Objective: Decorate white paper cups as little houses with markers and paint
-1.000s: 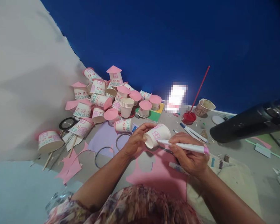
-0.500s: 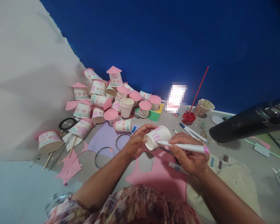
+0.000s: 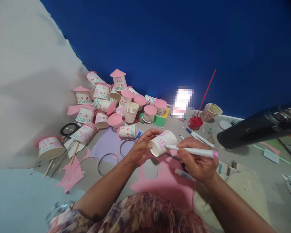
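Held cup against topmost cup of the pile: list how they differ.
The held cup is tilted over on its side; the topmost cup stands roughly upright. The topmost cup wears a pink roof; the held cup shows none. Red and green marks show on the topmost cup, but only pinkish lines on the held cup. Both are whitish, with a drawn window.

Pink paper (image 3: 165, 187) and purple paper (image 3: 104, 142) on grey tabletop (image 3: 275, 191)

Craft workspace: table (image 3: 273, 187) littered with decorated cups (image 3: 101, 92), markers (image 3: 196, 151), pink paper offcuts (image 3: 72, 174).
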Demonstrator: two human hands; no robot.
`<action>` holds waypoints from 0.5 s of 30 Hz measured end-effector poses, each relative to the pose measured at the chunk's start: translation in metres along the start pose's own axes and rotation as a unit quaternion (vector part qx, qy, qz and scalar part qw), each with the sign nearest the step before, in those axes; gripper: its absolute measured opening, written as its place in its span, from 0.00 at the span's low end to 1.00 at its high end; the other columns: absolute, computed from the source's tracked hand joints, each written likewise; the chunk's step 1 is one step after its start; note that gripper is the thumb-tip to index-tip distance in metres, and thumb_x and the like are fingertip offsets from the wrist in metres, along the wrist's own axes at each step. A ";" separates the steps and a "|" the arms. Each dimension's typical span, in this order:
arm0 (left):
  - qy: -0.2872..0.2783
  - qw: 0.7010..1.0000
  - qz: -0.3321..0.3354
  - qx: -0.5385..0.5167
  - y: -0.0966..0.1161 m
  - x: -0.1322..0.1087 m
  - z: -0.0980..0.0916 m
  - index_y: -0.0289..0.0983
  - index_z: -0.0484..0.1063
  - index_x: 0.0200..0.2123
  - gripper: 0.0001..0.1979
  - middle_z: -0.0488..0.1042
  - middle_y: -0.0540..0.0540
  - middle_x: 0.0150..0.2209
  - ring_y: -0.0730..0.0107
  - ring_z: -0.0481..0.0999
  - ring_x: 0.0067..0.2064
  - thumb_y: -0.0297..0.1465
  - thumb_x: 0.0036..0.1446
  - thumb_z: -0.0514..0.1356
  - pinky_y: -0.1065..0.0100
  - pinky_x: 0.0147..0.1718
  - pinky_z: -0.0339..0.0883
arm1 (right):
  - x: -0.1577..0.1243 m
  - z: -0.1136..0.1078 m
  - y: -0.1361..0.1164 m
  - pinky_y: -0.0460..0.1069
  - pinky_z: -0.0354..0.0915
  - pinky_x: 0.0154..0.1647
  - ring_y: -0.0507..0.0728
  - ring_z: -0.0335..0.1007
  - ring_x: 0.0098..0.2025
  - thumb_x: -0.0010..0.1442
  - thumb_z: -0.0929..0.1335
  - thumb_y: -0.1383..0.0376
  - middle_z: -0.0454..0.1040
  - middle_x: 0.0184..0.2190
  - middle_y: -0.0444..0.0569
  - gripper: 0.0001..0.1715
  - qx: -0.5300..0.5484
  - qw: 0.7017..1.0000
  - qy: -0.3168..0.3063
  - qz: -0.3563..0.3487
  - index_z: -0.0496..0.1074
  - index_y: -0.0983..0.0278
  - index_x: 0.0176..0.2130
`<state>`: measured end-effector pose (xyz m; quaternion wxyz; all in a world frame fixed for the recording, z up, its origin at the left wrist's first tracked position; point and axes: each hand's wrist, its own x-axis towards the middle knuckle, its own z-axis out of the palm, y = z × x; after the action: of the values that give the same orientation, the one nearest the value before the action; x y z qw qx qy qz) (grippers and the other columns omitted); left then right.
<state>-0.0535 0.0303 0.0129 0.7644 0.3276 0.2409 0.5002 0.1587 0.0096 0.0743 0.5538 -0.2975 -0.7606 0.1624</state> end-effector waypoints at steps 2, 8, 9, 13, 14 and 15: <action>0.002 1.000 0.003 0.003 -0.001 0.000 -0.001 0.38 0.81 0.49 0.29 0.79 0.41 0.52 0.57 0.76 0.48 0.30 0.38 0.71 0.63 0.45 0.70 | 0.001 -0.003 0.000 0.48 0.71 0.30 0.54 0.77 0.28 0.63 0.70 0.75 0.80 0.29 0.44 0.11 -0.003 1.000 0.011 0.014 0.77 0.60 0.40; -0.002 1.000 0.006 0.017 -0.002 0.000 -0.003 0.38 0.81 0.50 0.30 0.79 0.41 0.51 0.57 0.75 0.48 0.32 0.39 0.73 0.63 0.45 0.69 | 0.001 -0.004 -0.002 0.48 0.72 0.30 0.53 0.77 0.28 0.63 0.70 0.75 0.80 0.29 0.44 0.10 0.010 1.000 0.010 0.025 0.77 0.60 0.40; -0.003 1.000 0.006 0.019 -0.002 0.000 -0.004 0.38 0.81 0.51 0.30 0.79 0.41 0.51 0.57 0.75 0.48 0.33 0.39 0.73 0.64 0.45 0.69 | 0.001 -0.003 -0.002 0.48 0.72 0.30 0.54 0.77 0.28 0.63 0.70 0.75 0.80 0.29 0.44 0.10 0.010 1.000 0.009 0.023 0.77 0.60 0.40; -0.012 0.999 0.005 0.032 -0.006 0.001 -0.006 0.39 0.81 0.51 0.32 0.79 0.40 0.52 0.55 0.75 0.50 0.35 0.38 0.77 0.64 0.45 0.68 | 0.001 0.000 -0.002 0.49 0.73 0.30 0.55 0.78 0.28 0.62 0.70 0.75 0.81 0.29 0.45 0.12 0.009 1.000 0.012 0.011 0.78 0.60 0.41; -0.015 0.999 0.005 0.038 -0.007 0.001 -0.006 0.39 0.81 0.51 0.33 0.79 0.40 0.53 0.55 0.75 0.51 0.36 0.38 0.77 0.64 0.46 0.68 | 0.001 0.001 -0.003 0.49 0.73 0.30 0.56 0.78 0.28 0.62 0.70 0.75 0.82 0.29 0.46 0.12 0.010 1.000 0.012 0.010 0.78 0.60 0.41; -0.019 0.999 0.004 0.043 -0.008 0.001 -0.007 0.38 0.81 0.52 0.33 0.79 0.40 0.53 0.54 0.75 0.52 0.36 0.38 0.78 0.64 0.46 0.68 | 0.001 0.001 -0.003 0.50 0.73 0.30 0.56 0.78 0.28 0.62 0.71 0.75 0.82 0.29 0.46 0.11 0.012 1.000 0.011 0.010 0.78 0.60 0.41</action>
<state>-0.0532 0.0304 0.0022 0.7519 0.3711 0.2462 0.4862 0.1567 0.0082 0.0765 0.5637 -0.3001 -0.7497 0.1735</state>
